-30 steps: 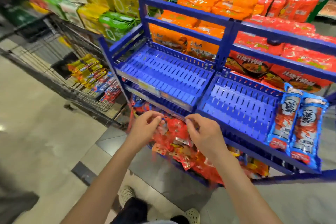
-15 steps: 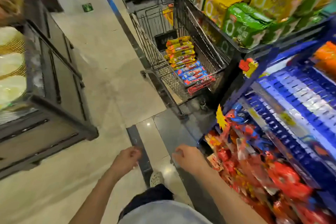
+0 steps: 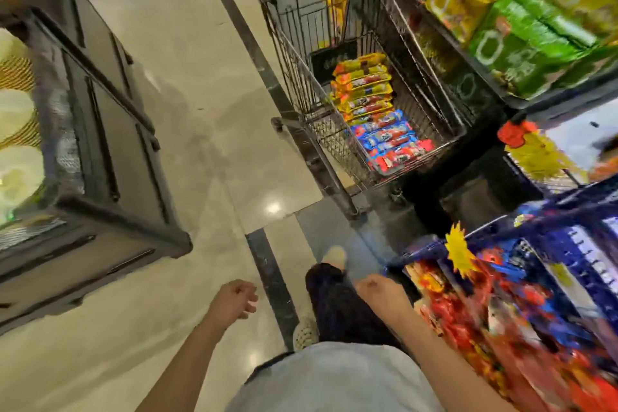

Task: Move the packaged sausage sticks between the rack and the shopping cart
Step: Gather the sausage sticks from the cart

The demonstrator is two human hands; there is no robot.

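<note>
Rows of packaged sausage sticks [image 3: 378, 117] lay flat on the bottom of the shopping cart [image 3: 301, 84], yellow packs at the far end and blue and red ones at the near end, each touching the next. The cart stood on the floor [image 3: 207, 84] just beside a shelf of green and yellow bags [image 3: 521, 40]. The blue rack [image 3: 568, 264] was at the lower right, near the cart but apart from it. Its bottom tier was crowded with red packets [image 3: 475, 321] too blurred to identify. A yellow star tag [image 3: 459, 251] hung at the rack's near corner. The left hand [image 3: 234, 299] hung over the floor with its fingers [image 3: 249, 298] loosely curled and nothing between them. The right hand [image 3: 381, 291] hung just beside the rack's lower corner, back turned up. Its fingers were tucked under and out of sight, so whether they pinched anything could not be told. A dark cabinet [image 3: 100, 150] stood across the aisle on the left.
</note>
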